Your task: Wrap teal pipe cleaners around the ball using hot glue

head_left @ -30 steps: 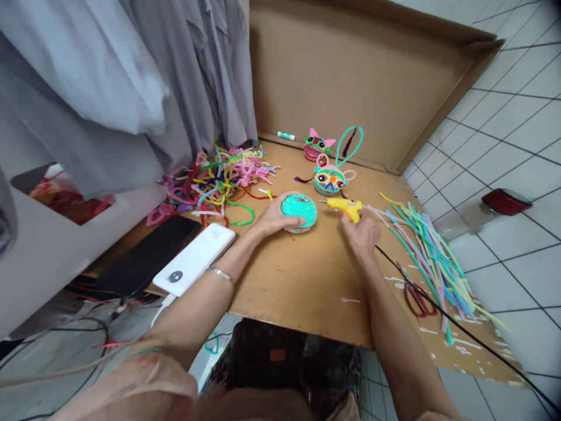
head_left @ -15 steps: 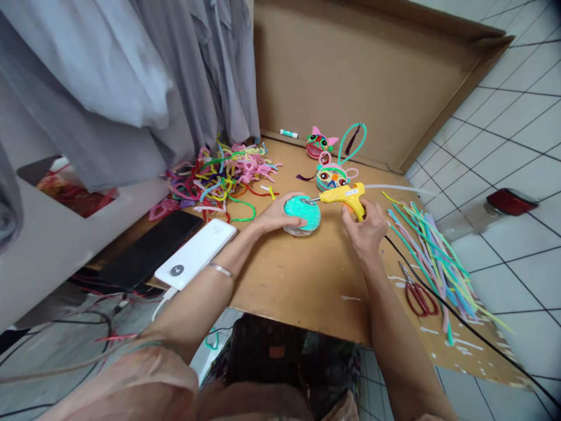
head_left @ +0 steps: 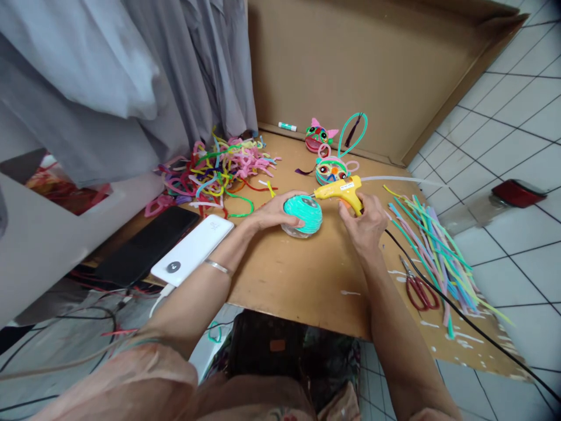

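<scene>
A round turquoise ball (head_left: pixel 307 215) with a clear underside and a dark round mark near its top is gripped by my left hand (head_left: pixel 277 211) from the left side. My right hand (head_left: pixel 366 223) is wrapped round the handle of a yellow glue gun (head_left: pixel 337 189), with a glue stick coming out of its back. The gun's nozzle points left and meets or nearly meets the top of the ball. Just behind the gun sits a decorated animal face (head_left: pixel 331 169) with pink ear loops, and a pink-eared one (head_left: pixel 319 135) farther back.
Tangled pipe cleaners (head_left: pixel 219 169) lie at the back left. A white power bank (head_left: pixel 193 248) and a black phone (head_left: pixel 146 244) rest beside my left forearm. Straight pipe cleaners (head_left: pixel 433 251) and red-handled scissors (head_left: pixel 419 289) are at the right, near the gun's black cable (head_left: pixel 438 290). A cardboard wall (head_left: pixel 350 70) stands behind.
The ball has been tilted, so its dark round mark shows more. The glue gun's nozzle has shifted slightly left and up over the ball. The whole view has moved a little.
</scene>
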Motion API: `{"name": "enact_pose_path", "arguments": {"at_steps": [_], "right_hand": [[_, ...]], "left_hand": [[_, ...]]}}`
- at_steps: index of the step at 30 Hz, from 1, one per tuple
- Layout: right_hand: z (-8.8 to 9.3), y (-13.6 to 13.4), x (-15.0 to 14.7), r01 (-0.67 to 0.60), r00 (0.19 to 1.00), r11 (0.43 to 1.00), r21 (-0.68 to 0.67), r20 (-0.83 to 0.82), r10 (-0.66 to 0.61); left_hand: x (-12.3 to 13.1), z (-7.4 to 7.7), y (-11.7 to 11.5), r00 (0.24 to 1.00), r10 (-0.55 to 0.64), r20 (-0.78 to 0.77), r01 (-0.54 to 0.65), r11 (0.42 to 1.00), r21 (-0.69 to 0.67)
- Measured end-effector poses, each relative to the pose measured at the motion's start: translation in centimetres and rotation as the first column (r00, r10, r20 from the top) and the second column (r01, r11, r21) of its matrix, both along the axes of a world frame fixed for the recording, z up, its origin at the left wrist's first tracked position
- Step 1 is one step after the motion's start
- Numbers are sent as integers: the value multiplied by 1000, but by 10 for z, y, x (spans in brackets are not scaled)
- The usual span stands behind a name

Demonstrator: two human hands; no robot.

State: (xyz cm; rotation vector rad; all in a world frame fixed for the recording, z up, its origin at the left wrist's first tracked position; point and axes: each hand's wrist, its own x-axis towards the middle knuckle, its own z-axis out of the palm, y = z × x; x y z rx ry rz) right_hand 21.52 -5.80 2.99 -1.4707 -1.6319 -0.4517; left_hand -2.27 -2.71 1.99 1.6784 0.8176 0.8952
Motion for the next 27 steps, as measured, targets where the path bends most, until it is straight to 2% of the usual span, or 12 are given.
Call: {"name": "enact_pose_path", "arguments": {"at_steps": [13, 20, 27], "right_hand": [[6, 0, 5, -127, 992, 992, 7, -22, 127], [12, 0, 12, -185, 983, 983, -9, 1, 185], [17, -2, 14, -216, 976, 976, -26, -4, 216]], "left_hand": [[-2, 1, -2, 999, -37, 20, 38, 997, -66], [-3, 7, -4, 998, -69, -9, 68, 996, -49], [-4, 5, -3, 997, -79, -4, 79, 996, -39]]}}
